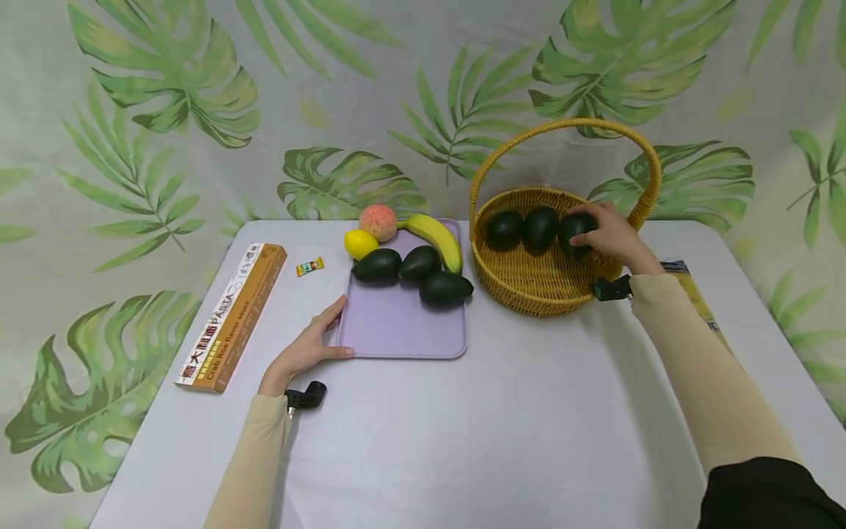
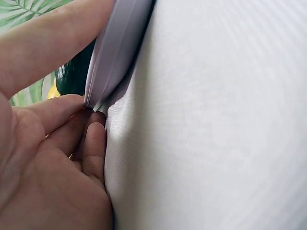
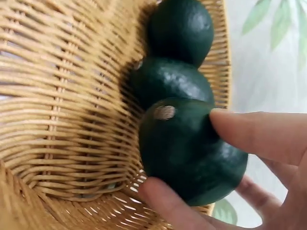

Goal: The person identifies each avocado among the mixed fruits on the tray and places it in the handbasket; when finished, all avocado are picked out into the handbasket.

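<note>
My right hand (image 1: 604, 234) grips a dark green avocado (image 3: 192, 153) between thumb and fingers, inside the wicker basket (image 1: 529, 294). Beside it in the basket lie two more avocados, a middle one (image 1: 540, 229) and a left one (image 1: 504, 231). My left hand (image 1: 311, 351) holds the near left corner of the lilac tray (image 1: 403, 342), thumb at the front edge and fingers along the left side. On the tray's far half are three avocados (image 1: 446, 290), a banana (image 1: 436, 239), a lemon (image 1: 360, 244) and a peach (image 1: 379, 222).
A brown and white pasta box (image 1: 231, 319) lies at the table's left. Between it and the tray is a small yellow packet (image 1: 309, 267). A yellow package (image 1: 690, 294) is partly hidden behind my right forearm. The basket's tall handle (image 1: 565, 126) arches over its opening.
</note>
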The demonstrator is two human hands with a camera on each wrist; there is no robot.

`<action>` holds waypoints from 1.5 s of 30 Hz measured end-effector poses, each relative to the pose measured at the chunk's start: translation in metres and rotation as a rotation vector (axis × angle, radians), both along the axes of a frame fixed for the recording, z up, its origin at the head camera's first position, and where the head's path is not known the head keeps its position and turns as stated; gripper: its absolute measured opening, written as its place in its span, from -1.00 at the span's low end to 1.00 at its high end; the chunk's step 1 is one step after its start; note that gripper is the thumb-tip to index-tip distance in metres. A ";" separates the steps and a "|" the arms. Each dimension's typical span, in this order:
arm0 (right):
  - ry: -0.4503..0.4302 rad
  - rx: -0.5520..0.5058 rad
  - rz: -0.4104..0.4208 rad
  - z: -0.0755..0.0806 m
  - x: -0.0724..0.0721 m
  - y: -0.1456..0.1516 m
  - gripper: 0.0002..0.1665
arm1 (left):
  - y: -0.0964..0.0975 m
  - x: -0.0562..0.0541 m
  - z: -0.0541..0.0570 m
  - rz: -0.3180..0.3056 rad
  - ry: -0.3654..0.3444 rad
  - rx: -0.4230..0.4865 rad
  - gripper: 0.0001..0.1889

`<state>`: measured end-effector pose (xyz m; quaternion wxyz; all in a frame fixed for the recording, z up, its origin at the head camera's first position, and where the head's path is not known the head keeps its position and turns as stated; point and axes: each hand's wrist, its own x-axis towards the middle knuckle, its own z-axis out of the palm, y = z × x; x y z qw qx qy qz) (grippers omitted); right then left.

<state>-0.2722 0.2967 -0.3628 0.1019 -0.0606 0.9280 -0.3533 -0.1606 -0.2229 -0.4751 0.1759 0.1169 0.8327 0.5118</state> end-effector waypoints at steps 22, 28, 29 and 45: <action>-0.161 -0.089 0.177 0.010 0.020 0.007 -0.29 | 0.000 -0.001 -0.001 -0.013 0.008 -0.003 0.07; -0.126 -0.185 0.183 0.013 0.037 -0.001 -0.33 | 0.002 0.000 0.004 -0.027 0.045 -0.071 0.10; -0.121 -0.213 0.181 0.013 0.040 -0.003 -0.34 | 0.002 0.000 0.004 -0.030 0.060 -0.095 0.11; -0.040 -0.458 0.348 0.020 0.062 -0.061 -0.46 | 0.015 -0.003 0.014 -0.069 0.158 -0.296 0.27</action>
